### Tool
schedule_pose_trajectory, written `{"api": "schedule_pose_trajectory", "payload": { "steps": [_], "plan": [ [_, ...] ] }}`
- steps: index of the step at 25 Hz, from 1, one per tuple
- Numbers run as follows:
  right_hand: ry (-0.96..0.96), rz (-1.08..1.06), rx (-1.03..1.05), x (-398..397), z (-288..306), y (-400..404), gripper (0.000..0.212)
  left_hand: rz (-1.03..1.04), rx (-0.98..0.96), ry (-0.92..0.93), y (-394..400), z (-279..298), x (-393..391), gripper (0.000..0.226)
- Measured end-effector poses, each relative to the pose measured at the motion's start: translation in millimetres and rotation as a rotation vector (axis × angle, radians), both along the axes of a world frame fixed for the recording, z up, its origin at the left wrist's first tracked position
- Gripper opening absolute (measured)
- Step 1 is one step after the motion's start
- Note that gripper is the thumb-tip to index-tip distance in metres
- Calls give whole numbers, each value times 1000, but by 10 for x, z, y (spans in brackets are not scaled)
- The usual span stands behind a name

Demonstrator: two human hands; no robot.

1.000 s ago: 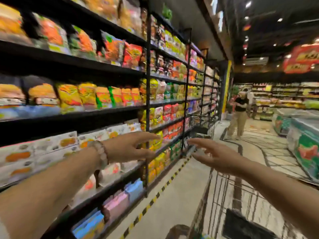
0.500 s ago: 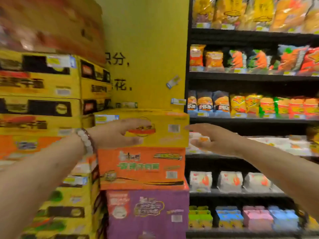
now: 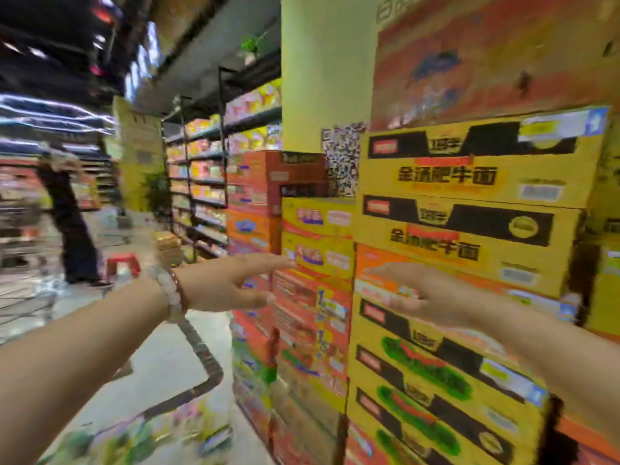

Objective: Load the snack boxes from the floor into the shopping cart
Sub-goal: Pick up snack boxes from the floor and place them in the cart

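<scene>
The left hand (image 3: 228, 286), a bead bracelet (image 3: 171, 290) on its wrist, reaches toward three o'clock with fingers straight and thumb spread, holding nothing. The right hand (image 3: 422, 293) points toward nine o'clock, fingers straight and loose, also empty, in front of the stacked snack boxes (image 3: 469, 226). The boxes fill the frame from one to five o'clock. A blurred shopping cart (image 3: 23, 236) shows at nine o'clock.

Left grip (image 3: 228, 286), right grip (image 3: 412, 290): outstretched, fingers straight.
</scene>
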State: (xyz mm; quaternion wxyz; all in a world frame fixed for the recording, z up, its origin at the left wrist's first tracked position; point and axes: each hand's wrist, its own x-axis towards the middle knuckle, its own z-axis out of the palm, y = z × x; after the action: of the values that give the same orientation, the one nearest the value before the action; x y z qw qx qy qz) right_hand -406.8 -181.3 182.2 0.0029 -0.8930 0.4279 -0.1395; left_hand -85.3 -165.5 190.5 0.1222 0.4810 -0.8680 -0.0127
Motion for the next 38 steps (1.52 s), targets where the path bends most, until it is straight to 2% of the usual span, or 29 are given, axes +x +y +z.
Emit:
{"api": "schedule_pose_trajectory", "payload": {
  "steps": [2,8,16,19,22,27,31,38],
  "plan": [
    [1,117,32,548,-70,-386,49,80,76,0,15,-93,490,66],
    [32,394,55,1854,-273,-1436,54,375,65,53,-99,-413,1497,75],
    [71,682,199,3640,-920,-2438,54,649,164,122,-327,-1163,2742,64],
    [85,750,251,4371,-1264,-2732,55,690,135,124,-470,-1457,3337,79],
    [111,788,252,5107,-1606,-3026,54,700,162,107,-710,-1719,4010,81],
    [148,847,365,6162,-2142,-3460,55,738,234,130,-1125,-2242,4900,89],
    [186,929,436,7082,-2679,-3827,55,817,337,150,-1492,-2775,5519,80],
    [246,1026,510,8650,-3812,-4161,51,936,349,278,-1747,-3949,6631,83]
  ]
}}
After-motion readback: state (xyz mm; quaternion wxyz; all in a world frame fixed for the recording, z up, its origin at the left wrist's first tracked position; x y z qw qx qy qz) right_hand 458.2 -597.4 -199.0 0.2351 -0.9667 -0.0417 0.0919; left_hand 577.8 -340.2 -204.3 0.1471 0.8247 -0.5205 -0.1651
